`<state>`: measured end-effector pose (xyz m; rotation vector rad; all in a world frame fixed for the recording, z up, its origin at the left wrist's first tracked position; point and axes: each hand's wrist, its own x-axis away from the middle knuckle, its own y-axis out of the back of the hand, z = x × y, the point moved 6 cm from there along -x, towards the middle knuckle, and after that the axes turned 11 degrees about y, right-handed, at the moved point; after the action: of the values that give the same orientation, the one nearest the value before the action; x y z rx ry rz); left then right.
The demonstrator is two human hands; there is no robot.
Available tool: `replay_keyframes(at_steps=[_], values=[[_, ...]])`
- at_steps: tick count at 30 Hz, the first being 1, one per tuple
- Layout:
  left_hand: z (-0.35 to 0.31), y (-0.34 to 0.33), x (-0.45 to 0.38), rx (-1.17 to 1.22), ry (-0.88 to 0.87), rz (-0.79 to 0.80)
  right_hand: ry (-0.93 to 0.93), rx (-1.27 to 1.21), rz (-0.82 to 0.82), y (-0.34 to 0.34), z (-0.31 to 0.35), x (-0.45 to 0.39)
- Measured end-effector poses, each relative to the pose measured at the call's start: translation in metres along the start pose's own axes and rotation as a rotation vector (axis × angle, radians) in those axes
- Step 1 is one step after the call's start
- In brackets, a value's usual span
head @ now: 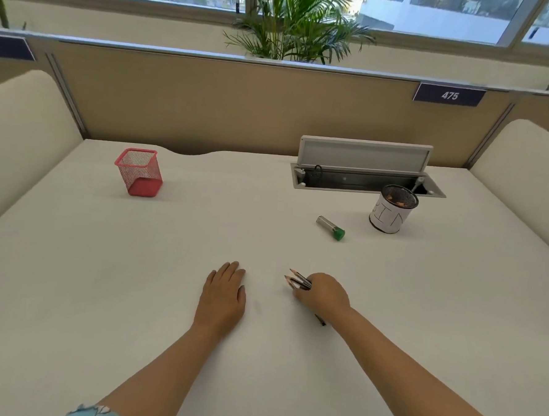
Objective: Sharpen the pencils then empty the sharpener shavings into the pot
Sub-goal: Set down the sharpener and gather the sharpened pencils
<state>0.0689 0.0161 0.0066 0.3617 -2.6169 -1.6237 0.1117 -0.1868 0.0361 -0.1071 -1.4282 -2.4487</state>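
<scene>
Right hand: your right hand [324, 294] is curled around a bundle of dark, sharpened wooden pencils [298, 279], low over the worktop; the pointed tips fan out to the left and away from you, and a dark back end sticks out under your wrist.
Left hand: your left hand [224, 293] lies flat, palm down, fingers together and released, grasping nothing, a little left of the pencil tips and apart from them.
Worktop: the plain white worktop [100, 293] carries everything; both your forearms reach across it from the near edge, with frayed light-blue sleeve edges at the bottom corners.
Sharpener: the clear tube-shaped sharpener with a green cap [331, 228] lies on its side beyond your right hand, well apart from it, green end toward you.
Pot: the round black mesh pot wrapped in white paper with hand-drawn letters [393, 209] stands upright just right of the sharpener; pale bits show inside it.
Red holder: a red square wire-mesh pencil holder [138, 172] stands at the far left, well apart from both hands.
Cable hatch: a grey cable hatch with its lid raised [364, 168] sits in the worktop directly behind the pot.
Backdrop: a tan partition with a dark plate reading 475 [449, 95], a palm plant [294, 22] behind it.
</scene>
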Motion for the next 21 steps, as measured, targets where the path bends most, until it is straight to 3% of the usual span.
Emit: replay_keyframes(at_steps=[2,4,7,9,12,17,21], values=[[0.001,0.001,-0.001,0.013,0.004,0.017,0.028,-0.298,-0.012,0.001,0.007,-0.002],[0.001,0.009,-0.001,0.179,0.093,0.031,0.059,-0.585,0.003,0.002,0.019,-0.002],[-0.004,0.024,0.004,0.882,0.473,0.135,0.141,-0.737,0.042,0.002,0.041,-0.003],[-0.019,0.029,0.011,1.146,0.603,0.292,0.203,-0.765,0.079,-0.002,0.056,-0.005],[-0.039,0.035,0.023,1.236,0.584,0.428,0.285,-0.748,0.154,-0.013,0.075,-0.005],[-0.03,0.043,0.035,1.34,0.678,0.273,0.375,-0.751,0.257,-0.035,0.099,0.001],[-0.019,0.048,0.04,1.416,0.733,0.26,0.415,-0.701,0.288,-0.041,0.109,0.004]])
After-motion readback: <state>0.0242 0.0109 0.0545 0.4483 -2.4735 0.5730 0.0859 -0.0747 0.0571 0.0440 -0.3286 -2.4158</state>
